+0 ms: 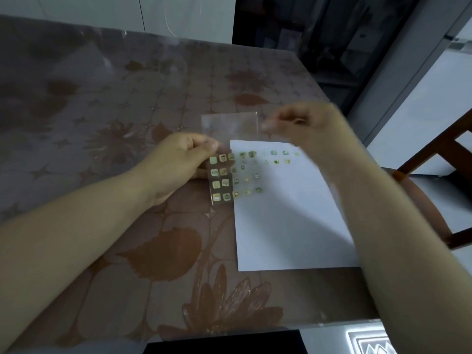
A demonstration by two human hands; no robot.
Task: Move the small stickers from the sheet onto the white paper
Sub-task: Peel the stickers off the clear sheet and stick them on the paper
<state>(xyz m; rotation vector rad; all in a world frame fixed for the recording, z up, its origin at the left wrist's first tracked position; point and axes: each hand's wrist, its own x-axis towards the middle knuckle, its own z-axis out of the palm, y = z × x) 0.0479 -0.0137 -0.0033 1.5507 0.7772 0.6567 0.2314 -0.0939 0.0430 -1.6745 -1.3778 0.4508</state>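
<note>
A clear sticker sheet [221, 178] with several small green and yellow stickers is held just above the table, over the left edge of the white paper [288, 221]. My left hand [178, 162] pinches the sheet at its upper left. My right hand [304, 121] is blurred above the paper's far edge, with fingers curled and fingertips together; whether they pinch a sticker cannot be told. Several small stickers [275, 158] lie stuck on the upper part of the paper.
A clear plastic sleeve [229, 125] lies on the table just beyond the paper. The table [102, 111] has a brown floral cloth under a transparent cover. A wooden chair [434, 180] stands at the right edge.
</note>
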